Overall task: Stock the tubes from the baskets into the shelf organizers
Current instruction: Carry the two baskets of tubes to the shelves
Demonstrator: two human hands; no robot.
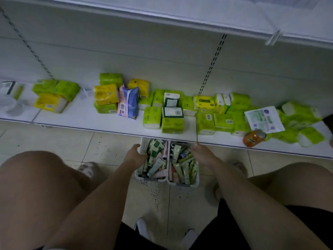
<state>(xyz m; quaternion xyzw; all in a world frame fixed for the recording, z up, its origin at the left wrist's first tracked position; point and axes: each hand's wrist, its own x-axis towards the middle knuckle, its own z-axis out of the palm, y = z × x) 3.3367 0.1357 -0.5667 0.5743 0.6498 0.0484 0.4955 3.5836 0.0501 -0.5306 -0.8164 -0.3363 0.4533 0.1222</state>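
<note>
Small squeeze tubes (155,165) in green, white and pink fill two pale plastic baskets, the left basket (144,175) and the right basket (195,184), which sit side by side on the tiled floor (108,147) just under the front edge of the white bottom shelf (81,116). The left hand (134,156) curls round the left basket's outer rim and the right hand (200,153) grips the right basket's outer rim. Green and yellow tissue packs (173,120) and an orange can (254,138) lie on the shelf.
</note>
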